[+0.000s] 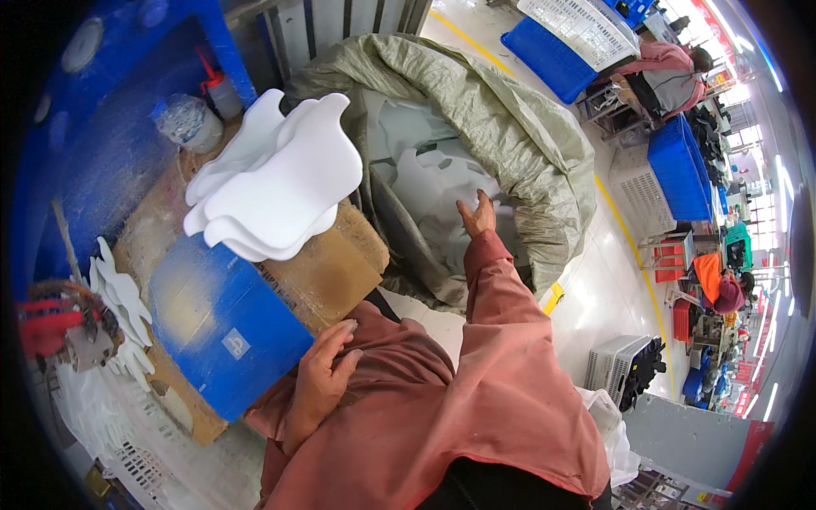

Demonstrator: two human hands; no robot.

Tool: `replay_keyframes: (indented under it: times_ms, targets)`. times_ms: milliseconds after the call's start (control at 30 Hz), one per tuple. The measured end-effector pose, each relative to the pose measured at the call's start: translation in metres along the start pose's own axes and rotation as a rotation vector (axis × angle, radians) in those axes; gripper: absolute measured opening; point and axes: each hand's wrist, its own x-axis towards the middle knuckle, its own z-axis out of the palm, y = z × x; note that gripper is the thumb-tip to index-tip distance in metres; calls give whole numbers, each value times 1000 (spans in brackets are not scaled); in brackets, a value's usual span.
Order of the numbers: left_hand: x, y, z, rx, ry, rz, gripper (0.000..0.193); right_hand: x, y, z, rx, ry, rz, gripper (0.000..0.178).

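Note:
My right hand (480, 216) reaches into a large grey-green woven sack (531, 144), thumb and fingers apart with nothing between them. Around and below it in the sack lie several white curved-edge sheets (438, 174); whether the fingertips touch one, I cannot tell. My left hand (321, 376) is by my lap, near the blue panel's corner, its fingers stretched out and holding nothing. Ahead of it, a stack of smooth white cut-out sheets (285, 191) rests on the cardboard-covered work surface (336, 280). The blue panel (229, 327) lies on that same surface.
A blue machine frame (225, 51) stands at the left, with a plastic-covered tub (189, 123) and a red-nozzled bottle (223, 92) beside it. More white pieces (119, 310) lie at far left. Crates (680, 166) and a seated co-worker (667, 76) are across the aisle.

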Motion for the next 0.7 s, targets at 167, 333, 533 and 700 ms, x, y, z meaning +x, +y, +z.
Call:
replay_keyframes:
  times_ms: [167,333,533,700]
  targets:
    - [19,1,9,88,-94,6,41,19,-4,18,0,-44,48,79]
    - [31,-5,15,144,-129,2,43,5,-28,28,-91,-105,-33,73]
    - [38,-8,19,182,-171,-12,42,-20,-50,52,-82,-183,-235,56]
    - [40,-10,19,183,-182,-34,42,-36,-65,73,-21,-335,-311,38]
